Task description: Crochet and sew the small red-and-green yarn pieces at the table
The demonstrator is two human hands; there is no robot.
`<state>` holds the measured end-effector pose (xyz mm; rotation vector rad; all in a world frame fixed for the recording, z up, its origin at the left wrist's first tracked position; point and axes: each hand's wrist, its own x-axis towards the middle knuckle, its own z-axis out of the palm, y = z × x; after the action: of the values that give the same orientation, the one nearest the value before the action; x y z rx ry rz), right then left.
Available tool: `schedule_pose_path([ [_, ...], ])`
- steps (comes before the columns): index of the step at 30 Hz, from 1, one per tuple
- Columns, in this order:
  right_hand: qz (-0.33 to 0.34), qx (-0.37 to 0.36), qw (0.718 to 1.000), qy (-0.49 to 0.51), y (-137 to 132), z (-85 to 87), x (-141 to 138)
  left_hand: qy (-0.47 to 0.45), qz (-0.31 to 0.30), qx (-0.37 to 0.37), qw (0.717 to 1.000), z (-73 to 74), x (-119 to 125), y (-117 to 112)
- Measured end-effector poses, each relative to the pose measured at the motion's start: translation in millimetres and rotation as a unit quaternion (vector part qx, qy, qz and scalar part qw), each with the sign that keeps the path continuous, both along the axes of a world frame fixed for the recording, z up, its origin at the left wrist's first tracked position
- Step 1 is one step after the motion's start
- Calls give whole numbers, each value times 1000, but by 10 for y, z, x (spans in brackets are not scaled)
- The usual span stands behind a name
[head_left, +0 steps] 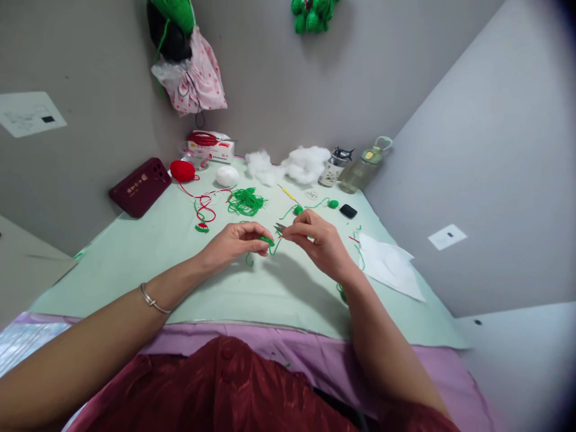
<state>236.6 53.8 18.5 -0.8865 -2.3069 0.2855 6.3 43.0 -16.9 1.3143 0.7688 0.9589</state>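
My left hand (240, 241) pinches a small green crocheted piece (266, 240) between thumb and fingers above the table. Green yarn tails hang down from around it. Just to the right, my right hand (317, 237) is closed around small thread snips (279, 228), their dark pointed blades aimed left toward the green piece. A bit of red yarn shows by the right fingertips. Most of the snips is hidden inside the hand. Behind the hands lie a tangle of green yarn (246, 202) and a yellow-handled crochet hook (288, 193).
Along the back stand white stuffing (306, 164), a cup of pens (333, 168) and a bottle (365, 165). Red yarn (182, 171), a white ball (227, 176) and a maroon phone (140, 187) are at left. White paper (389, 264) and a black object (348, 211) lie right.
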Motion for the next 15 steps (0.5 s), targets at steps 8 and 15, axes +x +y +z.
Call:
schedule_pose_path([
  [8,19,-10,1000,-1,-9,-15,-22,15,-14,-9,1000,30,-8,-8],
  [15,33,-45,998,30,-17,-2,-28,12,-42,-16,999,1,-37,3],
])
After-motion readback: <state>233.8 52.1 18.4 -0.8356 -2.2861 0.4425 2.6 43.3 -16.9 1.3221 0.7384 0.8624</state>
